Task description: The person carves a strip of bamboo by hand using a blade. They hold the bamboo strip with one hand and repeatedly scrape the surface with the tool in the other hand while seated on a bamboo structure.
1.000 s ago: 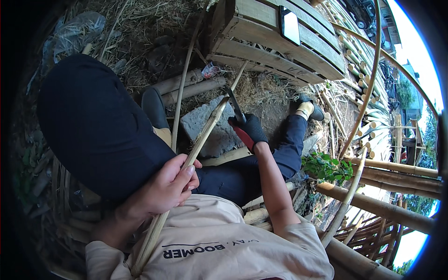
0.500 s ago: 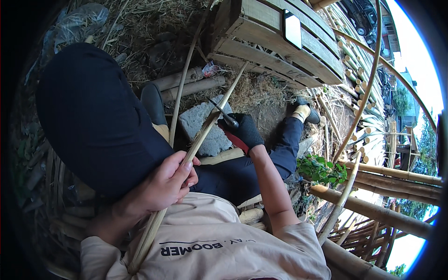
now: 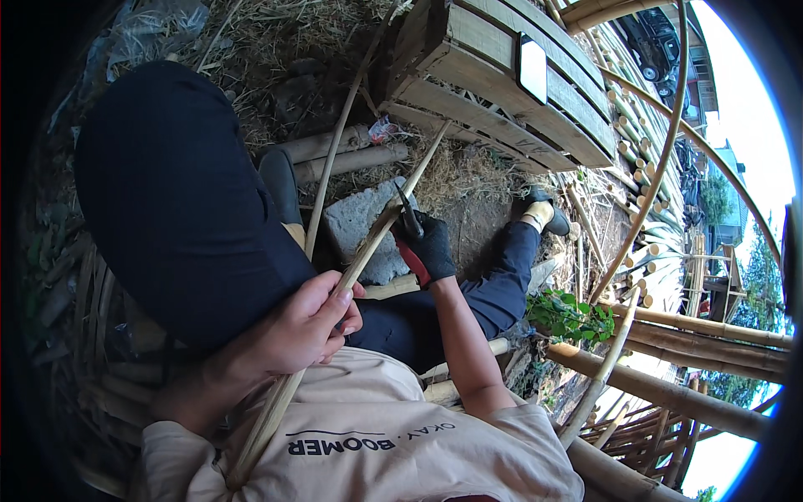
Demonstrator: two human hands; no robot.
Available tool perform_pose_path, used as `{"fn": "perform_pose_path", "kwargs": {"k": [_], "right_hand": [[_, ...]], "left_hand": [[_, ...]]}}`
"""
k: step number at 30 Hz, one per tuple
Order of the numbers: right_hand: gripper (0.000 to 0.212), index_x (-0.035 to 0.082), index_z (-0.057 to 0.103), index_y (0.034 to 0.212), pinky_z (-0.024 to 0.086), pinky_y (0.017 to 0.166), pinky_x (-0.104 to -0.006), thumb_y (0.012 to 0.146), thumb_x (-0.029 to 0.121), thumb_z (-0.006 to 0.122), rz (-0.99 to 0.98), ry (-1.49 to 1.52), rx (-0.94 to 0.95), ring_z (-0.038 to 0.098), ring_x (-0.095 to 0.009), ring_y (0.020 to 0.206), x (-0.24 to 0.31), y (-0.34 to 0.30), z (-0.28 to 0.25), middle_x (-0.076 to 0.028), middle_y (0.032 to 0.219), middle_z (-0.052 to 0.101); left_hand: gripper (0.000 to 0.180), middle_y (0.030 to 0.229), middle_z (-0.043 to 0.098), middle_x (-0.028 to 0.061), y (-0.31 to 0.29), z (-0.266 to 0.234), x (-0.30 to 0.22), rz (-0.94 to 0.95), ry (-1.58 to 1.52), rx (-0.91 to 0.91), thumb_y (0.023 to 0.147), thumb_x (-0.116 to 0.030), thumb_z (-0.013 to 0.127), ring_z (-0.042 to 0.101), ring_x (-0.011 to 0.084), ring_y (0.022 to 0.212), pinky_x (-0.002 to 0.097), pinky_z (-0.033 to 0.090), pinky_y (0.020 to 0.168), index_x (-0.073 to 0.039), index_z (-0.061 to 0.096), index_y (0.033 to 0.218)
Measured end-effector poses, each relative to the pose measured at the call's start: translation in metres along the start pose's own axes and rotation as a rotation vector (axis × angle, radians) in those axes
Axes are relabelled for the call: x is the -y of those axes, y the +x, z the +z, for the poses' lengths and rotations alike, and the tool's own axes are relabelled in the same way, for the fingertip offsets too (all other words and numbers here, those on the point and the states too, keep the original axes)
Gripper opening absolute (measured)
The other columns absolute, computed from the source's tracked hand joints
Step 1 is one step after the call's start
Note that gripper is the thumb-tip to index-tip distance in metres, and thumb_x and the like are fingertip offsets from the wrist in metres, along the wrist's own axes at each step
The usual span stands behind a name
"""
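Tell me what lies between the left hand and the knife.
In the head view, a stretch of the pale strip runs from the left hand to the knife in the gloved right hand; the grey stone shows beyond it.

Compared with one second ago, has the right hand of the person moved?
Yes. Judged against the stone, the right hand has moved left and a little back toward the person's body.
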State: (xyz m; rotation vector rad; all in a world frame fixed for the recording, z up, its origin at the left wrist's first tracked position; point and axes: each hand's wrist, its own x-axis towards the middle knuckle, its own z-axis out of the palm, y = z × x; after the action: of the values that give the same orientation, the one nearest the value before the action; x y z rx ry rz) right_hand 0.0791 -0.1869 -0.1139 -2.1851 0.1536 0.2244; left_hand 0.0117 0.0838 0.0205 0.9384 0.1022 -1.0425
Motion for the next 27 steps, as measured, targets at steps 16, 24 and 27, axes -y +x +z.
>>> {"fn": "perform_pose_path", "kwargs": {"k": [16, 24, 27], "right_hand": [[0.018, 0.001, 0.073, 0.092, 0.049, 0.062, -0.0315, 0.091, 0.018, 0.077, -0.095, 0.015, -0.070, 0.059, -0.009, 0.066, -0.008, -0.006, -0.008, -0.006, 0.072, 0.069], [0.029, -0.002, 0.071, 0.090, 0.049, 0.064, -0.0372, 0.091, 0.026, 0.077, 0.154, -0.117, 0.056, 0.057, -0.013, 0.066, 0.010, 0.002, -0.031, -0.008, 0.071, 0.067], [0.039, -0.001, 0.072, 0.090, 0.051, 0.072, -0.0463, 0.088, 0.038, 0.074, 0.199, -0.246, 0.081, 0.065, -0.044, 0.072, 0.001, 0.013, -0.044, -0.027, 0.076, 0.067]], "left_hand": [[0.025, 0.085, 0.050, 0.0056, 0.003, 0.001, 0.002, 0.031, -0.004, -0.004, 0.114, -0.023, 0.032, 0.034, 0.0027, 0.047, 0.0208, 0.031, 0.042, -0.002, 0.043, 0.122], [0.023, 0.084, 0.050, 0.0061, 0.002, 0.003, 0.000, 0.014, 0.021, -0.032, 0.113, -0.021, 0.033, 0.034, 0.0025, 0.047, 0.0208, 0.031, 0.042, -0.002, 0.043, 0.122], [0.023, 0.083, 0.050, 0.0058, 0.001, 0.006, -0.003, 0.001, 0.037, -0.041, 0.113, -0.021, 0.033, 0.034, 0.0025, 0.047, 0.0209, 0.031, 0.042, -0.002, 0.043, 0.122]]}}
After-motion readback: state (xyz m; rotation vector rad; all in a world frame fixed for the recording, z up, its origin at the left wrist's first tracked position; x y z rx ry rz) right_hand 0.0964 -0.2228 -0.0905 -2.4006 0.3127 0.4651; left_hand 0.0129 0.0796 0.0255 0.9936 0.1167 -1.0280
